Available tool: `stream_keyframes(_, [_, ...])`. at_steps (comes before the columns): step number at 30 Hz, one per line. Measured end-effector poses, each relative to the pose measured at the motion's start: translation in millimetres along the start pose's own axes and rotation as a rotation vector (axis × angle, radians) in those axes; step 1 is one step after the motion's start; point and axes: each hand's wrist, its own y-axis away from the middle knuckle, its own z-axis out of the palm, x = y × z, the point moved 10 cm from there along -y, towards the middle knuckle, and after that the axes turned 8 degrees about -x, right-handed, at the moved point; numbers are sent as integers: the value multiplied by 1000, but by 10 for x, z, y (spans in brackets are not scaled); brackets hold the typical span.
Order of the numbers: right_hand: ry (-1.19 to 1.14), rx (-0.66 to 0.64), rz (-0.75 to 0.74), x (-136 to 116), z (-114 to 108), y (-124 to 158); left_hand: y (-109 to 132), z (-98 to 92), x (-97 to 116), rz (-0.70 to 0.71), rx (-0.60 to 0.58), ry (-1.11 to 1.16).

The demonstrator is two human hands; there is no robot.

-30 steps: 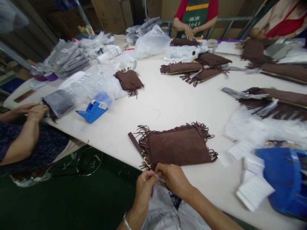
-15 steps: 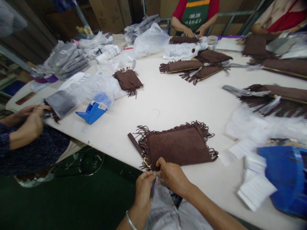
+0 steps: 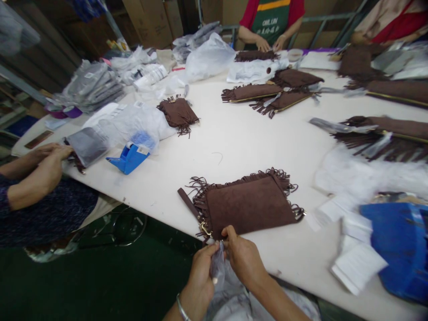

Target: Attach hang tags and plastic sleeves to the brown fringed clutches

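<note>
A dark brown fringed pouch (image 3: 249,205) lies at the near table edge, its wrist strap and gold clasp at its left corner. Just below that corner, my left hand (image 3: 199,276) is closed around a narrow clear plastic wrap (image 3: 218,264); what is inside it is unclear. My right hand (image 3: 245,258) is closed in a pinch against the left fingertips, at the top of the wrap and by the pouch's lower edge. Its fingertips hide whatever they pinch. More pale plastic (image 3: 234,298) lies below, over my lap.
A blue tape dispenser (image 3: 129,158) stands left, near a co-worker's hands (image 3: 50,167) at a bagged pouch. White paper slips (image 3: 357,258) and a blue bin (image 3: 397,249) are at right. More brown pouches (image 3: 257,92) and plastic bags (image 3: 210,58) lie farther back.
My right hand has drawn slightly toward me and sits more upright beside the left. More of the plastic wrap shows between my hands. The pouch stays put.
</note>
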Motion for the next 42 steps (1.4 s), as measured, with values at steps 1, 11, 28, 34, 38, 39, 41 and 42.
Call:
stream_keyframes(1, [-46, 24, 27, 61, 12, 14, 0, 5, -19, -10, -5, 8])
stream_keyframes(11, [-287, 120, 151, 247, 59, 138, 149, 38, 172, 260, -25, -246])
stream_keyframes(28, [-843, 118, 152, 381, 395, 209, 122, -108, 237, 416, 21, -474])
stream_keyframes(34, [-1052, 46, 237, 408, 541, 228, 146, -140, 164, 323, 0, -400])
stream_keyframes(38, [-1076, 41, 257, 409, 539, 232, 123, -206, 67, 255, 18, -365])
stream_keyframes(39, [-1077, 30, 265, 411, 550, 232, 124, -226, 55, 252, 35, -362])
stream_keyframes(41, [-1069, 13, 276, 420, 572, 232, 139, -254, 36, 249, 68, -350])
stream_keyframes(42, [-1061, 11, 276, 428, 577, 232, 150, -259, 23, 241, 79, -334])
